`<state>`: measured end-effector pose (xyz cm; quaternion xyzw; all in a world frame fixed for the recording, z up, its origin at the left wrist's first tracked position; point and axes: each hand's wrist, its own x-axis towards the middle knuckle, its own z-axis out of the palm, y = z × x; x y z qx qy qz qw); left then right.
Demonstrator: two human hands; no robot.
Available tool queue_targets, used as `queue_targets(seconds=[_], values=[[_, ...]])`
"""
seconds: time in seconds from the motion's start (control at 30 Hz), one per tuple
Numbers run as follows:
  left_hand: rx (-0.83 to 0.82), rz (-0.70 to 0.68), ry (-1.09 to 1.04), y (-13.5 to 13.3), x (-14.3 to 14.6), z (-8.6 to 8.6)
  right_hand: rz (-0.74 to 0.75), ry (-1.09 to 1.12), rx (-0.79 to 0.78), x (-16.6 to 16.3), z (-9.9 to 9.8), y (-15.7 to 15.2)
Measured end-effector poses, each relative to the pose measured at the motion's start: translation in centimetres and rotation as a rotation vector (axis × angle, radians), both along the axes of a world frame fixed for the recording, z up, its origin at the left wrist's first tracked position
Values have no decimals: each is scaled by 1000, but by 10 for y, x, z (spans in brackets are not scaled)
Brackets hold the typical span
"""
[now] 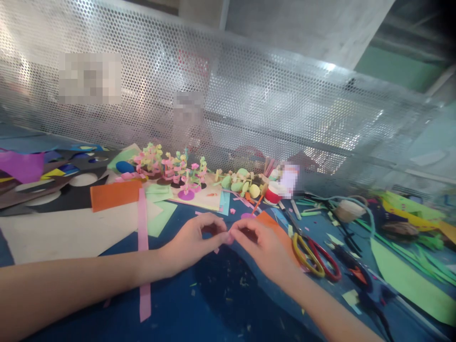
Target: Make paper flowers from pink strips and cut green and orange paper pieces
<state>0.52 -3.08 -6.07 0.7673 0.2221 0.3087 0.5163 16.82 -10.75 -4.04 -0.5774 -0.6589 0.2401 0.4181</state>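
Note:
Over the blue tabletop, my left hand (199,240) and my right hand (265,244) meet fingertip to fingertip. Both pinch a small piece of pink paper (230,237), mostly hidden by the fingers. A long pink paper strip (143,232) lies under my left forearm. Beside my right hand are an orange paper sheet (276,228) and scissors (316,256) with one yellow and one red handle loop. Past my fingertips an orange stick stands on a purple paper disc (248,216).
Small pink and yellow paper plants (173,166) stand at the back before a perforated metal screen (235,90). An orange paper piece (116,194) and a large beige sheet (71,232) lie left. A glue gun (356,270) and green paper (409,280) lie right.

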Motion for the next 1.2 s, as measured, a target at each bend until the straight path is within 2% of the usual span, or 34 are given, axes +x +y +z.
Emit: queue_targets(seconds=[0.13,0.3,0.43,0.57,0.7,0.83,0.93,1.2], values=[[-190,-125,-117,2,2,-2,-35,139,-84,-1,-2,2],[-224,-141,-138,6,3,-4,-79,350,-101,-1,-10,4],[-263,-123,-151,8,4,-6,-67,420,-108,-1,-14,6],[-361,-48,-187,9,5,-10,-31,303,-27,-1,-13,6],[-449,-31,-216,11,6,-12,-37,-12,152,-3,-11,3],[-441,8,-179,12,6,-12,-58,-264,287,-5,-14,-1],[-408,19,-152,12,5,-12,-62,-248,290,-6,-14,-2],[-363,23,-133,10,5,-9,-89,6,156,-5,-16,1]])
